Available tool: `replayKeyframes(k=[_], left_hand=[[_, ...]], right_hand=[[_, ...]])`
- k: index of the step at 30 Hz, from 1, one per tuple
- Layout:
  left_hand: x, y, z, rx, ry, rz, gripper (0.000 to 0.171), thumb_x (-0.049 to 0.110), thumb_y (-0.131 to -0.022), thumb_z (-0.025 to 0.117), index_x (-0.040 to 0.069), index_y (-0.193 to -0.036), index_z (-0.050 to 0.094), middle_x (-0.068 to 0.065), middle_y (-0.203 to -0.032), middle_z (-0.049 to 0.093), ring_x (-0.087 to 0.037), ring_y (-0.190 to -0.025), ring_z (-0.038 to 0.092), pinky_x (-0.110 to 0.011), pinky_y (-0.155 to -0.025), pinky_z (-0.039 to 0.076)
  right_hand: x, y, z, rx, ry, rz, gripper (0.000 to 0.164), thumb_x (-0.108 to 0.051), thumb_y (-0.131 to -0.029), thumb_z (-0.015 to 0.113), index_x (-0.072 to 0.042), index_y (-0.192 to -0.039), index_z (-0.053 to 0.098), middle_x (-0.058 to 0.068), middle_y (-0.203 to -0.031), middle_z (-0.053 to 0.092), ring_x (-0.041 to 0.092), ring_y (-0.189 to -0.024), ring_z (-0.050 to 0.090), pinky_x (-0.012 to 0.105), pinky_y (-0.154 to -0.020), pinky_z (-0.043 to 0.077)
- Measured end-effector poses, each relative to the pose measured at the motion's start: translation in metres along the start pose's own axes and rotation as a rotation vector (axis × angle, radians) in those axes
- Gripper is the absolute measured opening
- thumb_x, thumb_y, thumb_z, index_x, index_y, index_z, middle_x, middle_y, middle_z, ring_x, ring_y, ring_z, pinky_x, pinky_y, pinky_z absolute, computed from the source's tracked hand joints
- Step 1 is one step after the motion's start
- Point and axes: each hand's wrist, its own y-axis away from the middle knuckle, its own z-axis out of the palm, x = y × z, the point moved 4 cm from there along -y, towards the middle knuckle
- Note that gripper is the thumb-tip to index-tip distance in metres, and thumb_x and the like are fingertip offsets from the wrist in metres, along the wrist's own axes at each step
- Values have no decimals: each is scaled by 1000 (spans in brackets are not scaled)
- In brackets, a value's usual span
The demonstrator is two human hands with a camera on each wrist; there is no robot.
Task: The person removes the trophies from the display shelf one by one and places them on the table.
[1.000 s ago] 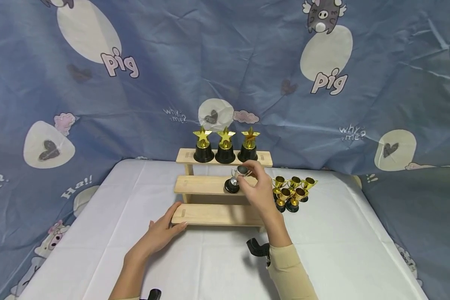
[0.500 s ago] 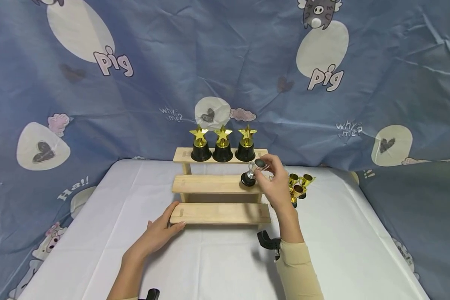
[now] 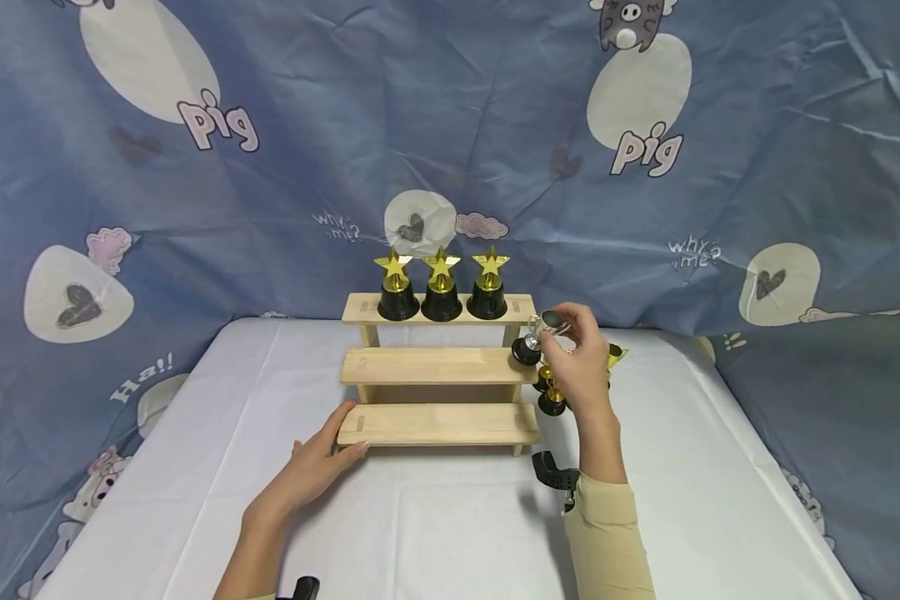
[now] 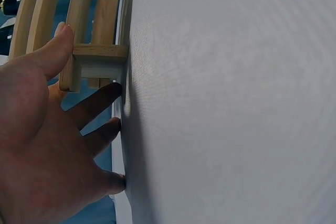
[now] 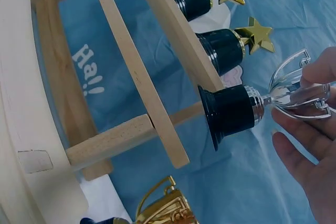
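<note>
My right hand [image 3: 583, 367] grips a small silver trophy cup [image 5: 231, 113] by its bowl, thumb and fingers around it. Its black base overlaps the right end of the middle step of a wooden three-step display stand [image 3: 438, 423], with the cup tilted. At the left end of the bottom step, my left hand [image 3: 307, 472] holds the board between thumb and forefinger. Its other fingers [image 4: 97, 139] spread down to the tablecloth. Three gold star trophies [image 3: 441, 292] with black bases stand in a row on the top step.
Several gold trophy cups [image 3: 552, 400] stand on the white-covered table [image 3: 450, 525] right of the stand, partly hidden behind my right hand. A blue patterned cloth [image 3: 450, 125] hangs behind and along both sides.
My right hand has carried the silver trophy cup rightward, from over the middle of the second step to its right end. My left hand keeps its place on the stand; the head view shifted slightly.
</note>
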Motion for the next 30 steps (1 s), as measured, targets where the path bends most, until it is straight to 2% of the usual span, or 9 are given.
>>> replayKeyframes(k=[4, 10, 13, 16, 24, 26, 30], left_hand=[[-1, -1, 0, 7, 2, 14, 85, 63, -93, 55, 29, -160, 16, -19, -163, 26, -48, -150, 19, -81, -107, -11], [-1, 0, 2, 11, 19, 16, 84, 60, -93, 57, 28, -160, 16, -18, -163, 25, -47, -151, 18, -81, -108, -12], [-1, 0, 2, 8, 24, 20, 84, 60, -94, 57, 28, -160, 16, -19, -163, 25, -47, -151, 17, -81, -107, -12], [0, 0, 2, 7, 28, 18, 85, 61, -93, 56, 28, -160, 16, -18, -163, 25, -47, -151, 18, -81, -107, -12], [0, 0, 0, -1, 28, 21, 87, 63, -93, 55, 27, -160, 14, -18, -164, 23, -47, -151, 16, -81, -107, -12], [0, 0, 0, -2, 29, 19, 87, 63, -93, 55, 27, -160, 14, -18, -164, 23, -47, -151, 16, -81, -107, -13], [0, -1, 1, -8, 23, 16, 87, 64, -92, 54, 28, -160, 13, -18, -164, 23, -47, -151, 16, -80, -108, -13]], right_hand=[[-4, 0, -3, 0, 15, 3, 32, 10, -85, 64, 10, -116, 58, 24, -105, 69, 25, -95, 65, 48, -92, 52], [1, 0, -8, 18, 42, 29, 32, 8, -87, 65, 6, -118, 58, 23, -108, 69, 21, -96, 63, 25, -88, 49], [3, 0, -12, 32, 56, 55, 32, 7, -87, 64, 5, -119, 58, 21, -108, 68, 17, -96, 62, 19, -85, 46], [4, 1, -17, 46, 63, 69, 33, 7, -87, 64, 6, -120, 58, 22, -109, 67, 16, -96, 62, 21, -85, 48], [13, -4, -28, 95, 76, 66, 31, 9, -86, 62, 9, -117, 59, 25, -106, 66, 22, -94, 63, 48, -93, 51], [23, -5, -31, 106, 77, 75, 31, 9, -87, 62, 8, -118, 59, 24, -107, 66, 20, -93, 63, 48, -93, 52], [45, -6, -37, 126, 86, 109, 32, 4, -88, 63, 1, -120, 61, 16, -109, 66, 9, -93, 61, 40, -93, 52]])
